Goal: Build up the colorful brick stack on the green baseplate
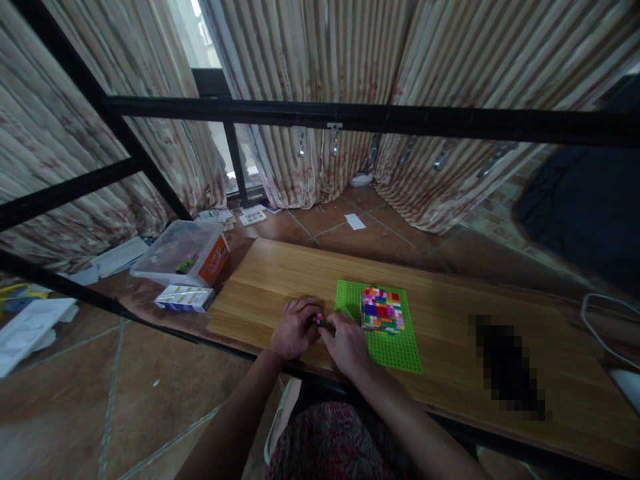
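Note:
Small toy building bricks (319, 319), pink and dark coloured, are pinched between my two hands just above the wooden table's near side. My left hand (296, 328) curls its fingers around them from the left. From the right, my right hand (349, 343) grips them with thumb and forefinger, its edge close to the green baseplate (395, 359). On that baseplate stands a multicoloured block of stacked bricks (383, 311). How many bricks are between my fingers is hidden.
A clear plastic bin (165, 257) with some bricks inside stands at the left, a small white and blue box (185, 298) before it. A blurred-out black object (513, 370) lies on the table (280, 267) at right. A black metal bar (400, 120) crosses beyond.

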